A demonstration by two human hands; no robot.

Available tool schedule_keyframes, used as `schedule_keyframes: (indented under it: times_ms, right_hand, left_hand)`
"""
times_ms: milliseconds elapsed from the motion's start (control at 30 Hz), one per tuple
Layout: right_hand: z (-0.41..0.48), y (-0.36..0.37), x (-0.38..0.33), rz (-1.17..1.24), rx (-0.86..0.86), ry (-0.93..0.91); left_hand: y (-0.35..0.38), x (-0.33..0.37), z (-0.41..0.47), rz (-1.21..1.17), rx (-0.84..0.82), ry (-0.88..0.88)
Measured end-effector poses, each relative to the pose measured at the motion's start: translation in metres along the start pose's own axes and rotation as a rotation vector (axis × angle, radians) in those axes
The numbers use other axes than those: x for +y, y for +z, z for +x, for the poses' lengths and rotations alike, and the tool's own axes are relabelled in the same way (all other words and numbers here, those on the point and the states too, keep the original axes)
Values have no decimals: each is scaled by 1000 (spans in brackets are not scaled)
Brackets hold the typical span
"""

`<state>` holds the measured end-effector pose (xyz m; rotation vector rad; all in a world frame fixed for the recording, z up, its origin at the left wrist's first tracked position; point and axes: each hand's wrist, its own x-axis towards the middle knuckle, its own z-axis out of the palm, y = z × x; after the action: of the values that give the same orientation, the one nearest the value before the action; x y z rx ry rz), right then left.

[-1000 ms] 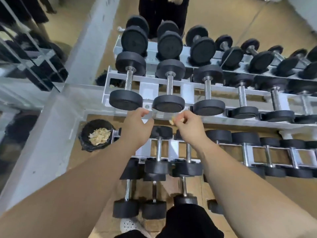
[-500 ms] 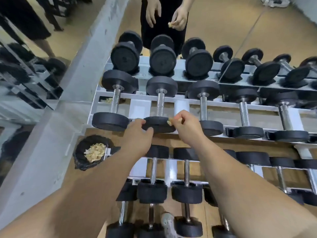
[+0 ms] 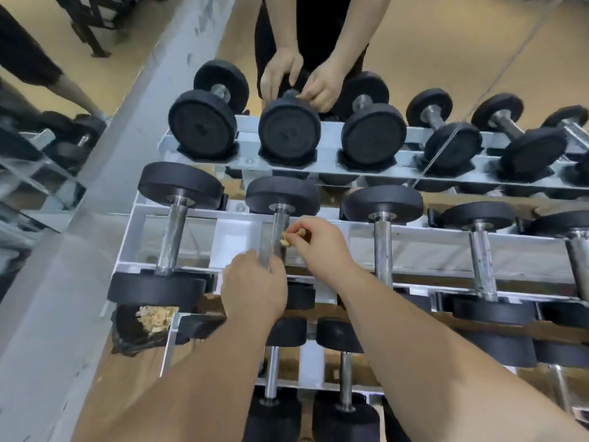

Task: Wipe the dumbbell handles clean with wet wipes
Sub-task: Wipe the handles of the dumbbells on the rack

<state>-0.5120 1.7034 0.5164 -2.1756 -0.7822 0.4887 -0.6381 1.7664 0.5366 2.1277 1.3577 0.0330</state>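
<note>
Steel handle (image 3: 278, 226) clasped low by the left grip (image 3: 255, 283); just beyond it the right grip (image 3: 322, 247) pinches a tan wipe (image 3: 291, 238). Best wrap it round, stroking lengthwise.

Crumpled tan wipe (image 3: 287, 241) touches the racked dumbbell's steel handle (image 3: 276, 229).

No text reads clearly; the embossed marks on the dumbbell heads (image 3: 289, 132) are blurred.

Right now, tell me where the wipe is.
Head view, centre: the wipe is pinched in the right hand, right beside the second dumbbell handle from the left, just above the left hand gripping that handle.
</note>
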Motion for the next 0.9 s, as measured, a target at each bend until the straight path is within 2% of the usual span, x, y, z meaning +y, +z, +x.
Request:
schedule_keyframes:
  times_ms: [233,333,433,567,667,833,900]
  right_hand:
    - [29,11,-1,-21,49,-12]
    - [10,11,11,-28,-28,5]
    - [-6,15,22,-20,-92,-56]
    - [26,15,10,69,19,-62]
    - [35,22,3,110,102,1]
    - [-4,21,4,111,-107,-93]
    - [6,15,2,120,-124,-86]
  left_hand:
    - [-1,-2,-1,-67,11,71]
    - [-1,-4,0,-91,12,89]
    - [0,-6,0,-120,27,103]
    - [0,-6,-1,-132,42,123]
    - [0,-6,-1,-127,50,116]
    - [1,-8,0,-122,53,107]
    - [1,-7,0,-119,52,103]
